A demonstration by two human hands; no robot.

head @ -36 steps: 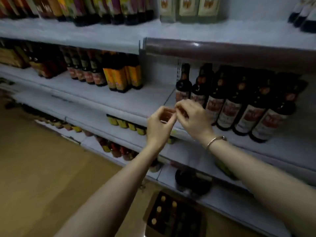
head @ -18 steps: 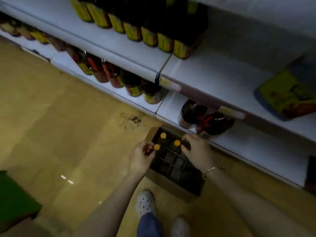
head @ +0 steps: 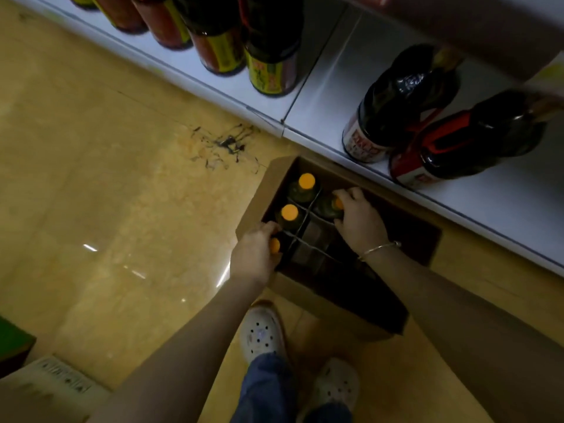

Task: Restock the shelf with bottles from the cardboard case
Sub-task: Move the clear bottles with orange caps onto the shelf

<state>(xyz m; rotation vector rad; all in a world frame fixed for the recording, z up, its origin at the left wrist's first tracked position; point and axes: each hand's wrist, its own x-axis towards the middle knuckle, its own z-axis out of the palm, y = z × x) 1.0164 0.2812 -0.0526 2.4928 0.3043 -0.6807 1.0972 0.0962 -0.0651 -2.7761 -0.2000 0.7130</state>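
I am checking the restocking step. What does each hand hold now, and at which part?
The left hand grips a bottle by its orange-capped top, and the right hand grips another bottle likewise; both stand in the cardboard case.

Counting it up: one cardboard case on the floor with four orange-capped bottles showing in it. Two big dark jugs on the bottom shelf at the far right. Further left, at least four labelled bottles, cut off by the edge. Two hands, two white clogs.
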